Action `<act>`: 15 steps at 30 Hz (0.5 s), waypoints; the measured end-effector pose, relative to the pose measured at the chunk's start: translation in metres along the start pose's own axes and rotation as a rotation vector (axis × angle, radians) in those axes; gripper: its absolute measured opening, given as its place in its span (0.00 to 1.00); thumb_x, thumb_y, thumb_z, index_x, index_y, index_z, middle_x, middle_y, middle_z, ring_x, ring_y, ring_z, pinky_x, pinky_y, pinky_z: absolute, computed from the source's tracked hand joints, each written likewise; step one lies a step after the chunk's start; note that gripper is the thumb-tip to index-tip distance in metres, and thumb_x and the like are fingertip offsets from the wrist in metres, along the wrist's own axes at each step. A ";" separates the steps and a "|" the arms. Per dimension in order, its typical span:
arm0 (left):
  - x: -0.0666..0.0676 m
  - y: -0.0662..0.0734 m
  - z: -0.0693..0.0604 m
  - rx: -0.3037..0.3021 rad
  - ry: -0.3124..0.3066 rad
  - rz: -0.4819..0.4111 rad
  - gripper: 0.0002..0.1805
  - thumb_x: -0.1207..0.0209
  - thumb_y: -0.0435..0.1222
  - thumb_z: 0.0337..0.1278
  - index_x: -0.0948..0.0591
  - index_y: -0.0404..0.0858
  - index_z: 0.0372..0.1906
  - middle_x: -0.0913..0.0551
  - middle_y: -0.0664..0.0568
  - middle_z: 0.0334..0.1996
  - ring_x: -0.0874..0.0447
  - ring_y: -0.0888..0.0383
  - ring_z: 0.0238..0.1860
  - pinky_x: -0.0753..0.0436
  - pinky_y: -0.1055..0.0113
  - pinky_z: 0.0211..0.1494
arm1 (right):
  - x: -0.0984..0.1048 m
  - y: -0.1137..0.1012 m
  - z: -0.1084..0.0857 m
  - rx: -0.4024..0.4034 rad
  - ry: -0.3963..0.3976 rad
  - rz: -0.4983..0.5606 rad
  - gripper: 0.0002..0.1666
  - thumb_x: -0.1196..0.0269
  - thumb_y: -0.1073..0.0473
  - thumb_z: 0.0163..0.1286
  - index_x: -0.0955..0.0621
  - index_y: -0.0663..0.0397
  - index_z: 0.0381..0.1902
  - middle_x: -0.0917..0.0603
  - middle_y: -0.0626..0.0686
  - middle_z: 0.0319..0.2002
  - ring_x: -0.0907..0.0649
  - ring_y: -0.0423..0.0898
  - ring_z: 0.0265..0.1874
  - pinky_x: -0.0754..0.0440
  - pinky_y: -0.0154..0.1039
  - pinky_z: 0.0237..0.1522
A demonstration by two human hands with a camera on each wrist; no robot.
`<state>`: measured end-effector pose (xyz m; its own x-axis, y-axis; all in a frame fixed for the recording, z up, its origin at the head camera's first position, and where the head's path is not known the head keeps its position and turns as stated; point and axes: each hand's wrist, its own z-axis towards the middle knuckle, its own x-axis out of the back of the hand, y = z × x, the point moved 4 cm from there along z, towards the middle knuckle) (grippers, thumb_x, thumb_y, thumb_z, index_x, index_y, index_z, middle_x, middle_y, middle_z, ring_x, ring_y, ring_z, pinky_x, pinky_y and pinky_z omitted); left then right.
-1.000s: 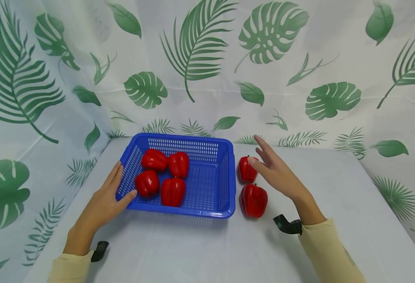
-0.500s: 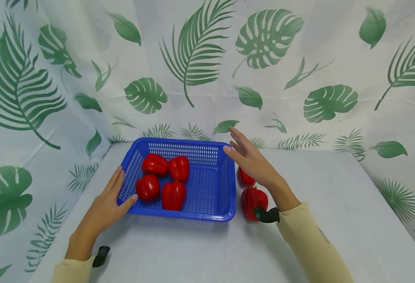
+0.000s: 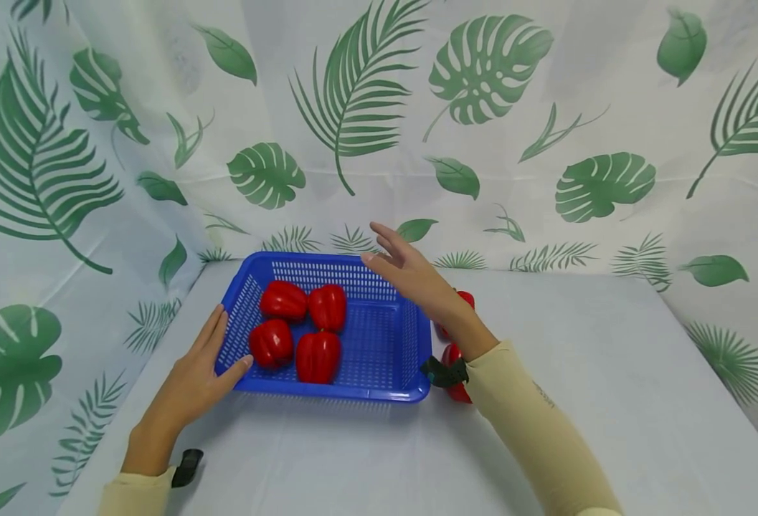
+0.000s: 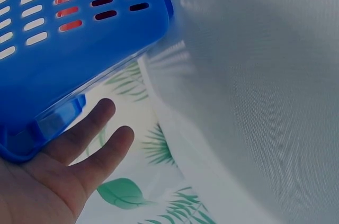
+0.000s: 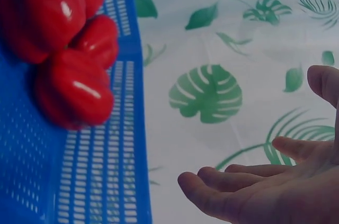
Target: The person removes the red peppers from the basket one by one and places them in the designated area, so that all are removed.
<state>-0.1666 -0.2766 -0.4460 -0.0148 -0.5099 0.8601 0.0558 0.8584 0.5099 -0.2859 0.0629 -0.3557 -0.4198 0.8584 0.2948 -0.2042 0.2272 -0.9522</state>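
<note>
A blue plastic basket (image 3: 366,393) with slotted walls holds several red bell peppers (image 3: 318,356) in its left half. My left hand (image 3: 188,383) rests on the basket's left side, thumb over the front rim and fingers straight along the outside; in the left wrist view two fingertips extend past the rim. My right hand (image 3: 417,281) hovers over the basket's back right part, fingers extended and apart, holding nothing; the right wrist view shows its palm bare. Just right of the basket stand two more bell peppers (image 3: 457,393), partly hidden behind my right wrist and forearm.
A white-covered table (image 3: 585,373) lies beneath everything. Behind it and on the left hangs a white cloth (image 3: 366,172) printed with green leaves. The basket's right half shows bare blue floor (image 3: 368,344).
My right hand has moved left, from above the loose bell peppers to above the basket. The left hand stays at the basket's side. The head view has shifted slightly.
</note>
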 end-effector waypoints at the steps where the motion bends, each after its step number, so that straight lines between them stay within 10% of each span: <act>1: 0.000 0.000 0.000 0.000 0.000 -0.001 0.56 0.43 0.58 0.75 0.59 0.34 0.87 0.62 0.39 0.88 0.49 0.23 0.80 0.34 0.22 0.67 | -0.003 0.000 0.003 0.000 -0.008 0.002 0.45 0.38 0.39 0.78 0.42 0.31 0.87 0.43 0.52 0.86 0.36 0.56 0.81 0.34 0.70 0.74; 15: 0.000 -0.001 0.001 -0.006 0.008 0.005 0.55 0.43 0.58 0.75 0.58 0.34 0.87 0.61 0.39 0.88 0.49 0.24 0.80 0.33 0.23 0.67 | -0.043 0.005 0.042 -0.015 -0.121 -0.049 0.49 0.35 0.41 0.76 0.42 0.38 0.88 0.41 0.52 0.85 0.37 0.62 0.81 0.29 0.65 0.73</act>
<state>-0.1677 -0.2774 -0.4465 -0.0065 -0.5058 0.8626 0.0618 0.8608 0.5052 -0.3054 0.0077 -0.3695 -0.5134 0.7845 0.3479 -0.2143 0.2753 -0.9372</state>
